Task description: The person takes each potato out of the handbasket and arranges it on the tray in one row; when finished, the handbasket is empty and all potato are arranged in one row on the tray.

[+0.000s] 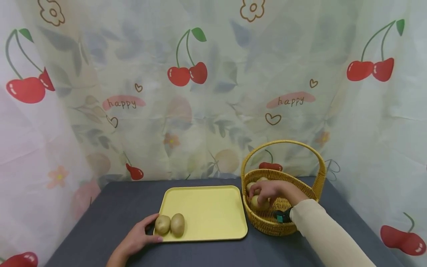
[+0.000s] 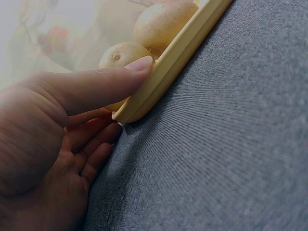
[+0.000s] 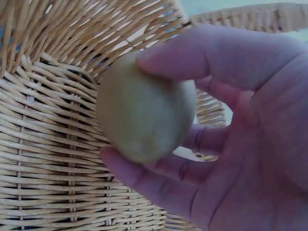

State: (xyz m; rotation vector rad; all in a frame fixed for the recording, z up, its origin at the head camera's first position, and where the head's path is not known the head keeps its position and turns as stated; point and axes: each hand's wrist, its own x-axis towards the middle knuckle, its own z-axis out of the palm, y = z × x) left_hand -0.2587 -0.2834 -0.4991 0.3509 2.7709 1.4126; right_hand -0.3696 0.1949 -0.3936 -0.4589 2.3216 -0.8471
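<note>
- A wicker basket (image 1: 268, 229) stands just beside the right edge of a yellow tray (image 1: 211, 213), both on a dark grey cloth (image 1: 200, 256). The basket's handle (image 1: 283, 142) arches overhead, and the right forearm, in a cream sleeve (image 1: 327, 226), crosses its near right rim.
- The right hand (image 1: 270, 190) is inside the basket, thumb and fingers curled round a potato (image 3: 147, 108) — the held one — against the woven wall.
- The left hand (image 1: 138, 235) pinches the tray's near left corner: thumb on the rim, the other fingers outside and below it.
- Two potatoes (image 1: 177, 225) sit side by side on the tray, close to that corner.
- More potatoes (image 1: 262, 179) lie in the basket, partly covered by the right hand; how many, I cannot tell.
- A black band with a green patch (image 1: 282, 216) shows at the right wrist, its far side hidden. The left forearm is cut off by the bottom edge of the head view.
- Behind hangs a curtain (image 1: 213, 129) printed with cherries, flowers and hearts; "happy" reads twice, each on a pink smear.
</note>
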